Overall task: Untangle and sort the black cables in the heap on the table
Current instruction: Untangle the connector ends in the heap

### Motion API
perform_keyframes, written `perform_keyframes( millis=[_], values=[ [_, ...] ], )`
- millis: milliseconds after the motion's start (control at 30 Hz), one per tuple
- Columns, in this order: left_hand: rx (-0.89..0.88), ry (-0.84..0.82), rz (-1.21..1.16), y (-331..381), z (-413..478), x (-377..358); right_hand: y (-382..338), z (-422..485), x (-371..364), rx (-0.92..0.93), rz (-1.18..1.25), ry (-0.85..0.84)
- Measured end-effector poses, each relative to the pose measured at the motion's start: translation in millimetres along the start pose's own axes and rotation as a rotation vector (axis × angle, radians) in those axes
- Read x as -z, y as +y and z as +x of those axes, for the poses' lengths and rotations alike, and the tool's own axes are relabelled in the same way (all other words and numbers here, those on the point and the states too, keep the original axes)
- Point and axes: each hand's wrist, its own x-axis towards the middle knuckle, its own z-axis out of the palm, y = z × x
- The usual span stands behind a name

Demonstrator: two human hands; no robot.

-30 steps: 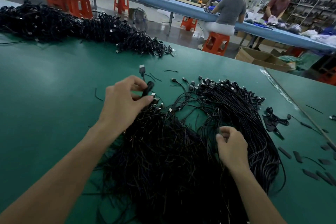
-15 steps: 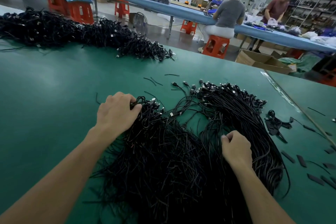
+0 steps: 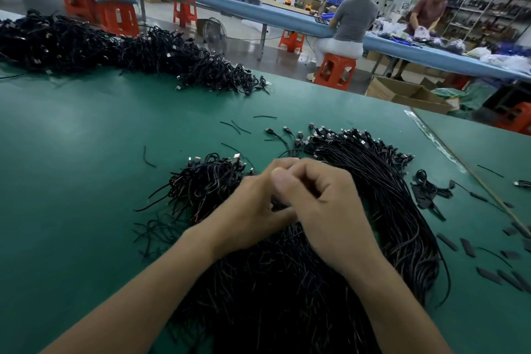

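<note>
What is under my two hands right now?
The tangled heap of black cables on the green table lies under the left hand and right hand. Whatever the curled fingers hold is covered.

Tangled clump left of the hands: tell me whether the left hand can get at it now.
Probably yes. The clump lies uncovered right beside the left hand, though that hand is bunched close against the right hand.

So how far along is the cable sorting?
Done: a combed bundle lies right of the hands, plugs together. In hand: left hand and right hand meet, fingers curled, over the tangled heap; their grip is blurred. Left: that heap, plus the long pile at the far edge.
</note>
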Motion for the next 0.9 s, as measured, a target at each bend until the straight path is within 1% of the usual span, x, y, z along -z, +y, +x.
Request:
perform_keyframes(
  millis=[67,100,133,167,233,267,333,400,433,467,500,533,600,633,667,700,733,800,833,867,900],
  values=[
    [0.005,-0.018,-0.233,1,-4,-5,-16,-8,-2,0.070,0.082,-0.156],
    [0.037,0.029,-0.322,0,-4,-6,-19,-11,1,0.091,0.126,-0.199],
    [0.084,0.112,-0.356,-2,-4,-7,-21,-14,4,0.102,0.177,-0.207],
    [0.143,0.226,-0.348,-5,-2,-6,-20,-16,9,0.112,0.215,-0.166],
    [0.259,0.462,-0.257,-9,2,-1,-13,-18,20,0.124,0.227,0.032],
    [0.272,0.559,-0.220,-8,4,4,-6,-18,26,0.109,0.203,0.155],
    [0.178,0.704,-0.161,-4,2,14,14,-16,39,0.043,0.069,0.366],
    [0.044,0.765,-0.041,2,-4,23,38,-14,49,-0.045,-0.158,0.497],
    [-0.009,0.773,0.068,5,-7,26,50,-14,53,-0.087,-0.258,0.534],
    [-0.053,0.763,0.193,10,-10,29,62,-15,58,-0.127,-0.342,0.545],
    [-0.096,0.739,0.276,17,-12,31,72,-15,63,-0.173,-0.422,0.514],
    [-0.141,0.699,0.298,22,-14,32,80,-16,68,-0.233,-0.504,0.434],
    [-0.189,0.595,0.251,30,-18,34,90,-20,73,-0.390,-0.709,0.176],
    [-0.180,0.541,0.243,33,-19,34,92,-21,72,-0.456,-0.835,0.041],
    [-0.138,0.472,0.263,35,-20,32,89,-20,68,-0.486,-0.934,-0.070],
    [-0.064,0.385,0.319,36,-20,29,86,-20,63,-0.477,-0.955,-0.138],
    [0.026,0.295,0.409,35,-19,26,81,-20,57,-0.437,-0.883,-0.172],
    [0.219,0.146,0.542,31,-19,17,69,-21,44,-0.317,-0.530,-0.165],
    [0.297,0.083,0.555,29,-20,14,64,-22,38,-0.262,-0.382,-0.159],
    [0.341,0.029,0.539,26,-20,12,59,-24,33,-0.218,-0.308,-0.152],
    [0.356,-0.029,0.495,24,-21,10,56,-24,29,-0.177,-0.316,-0.147]
  ],
)
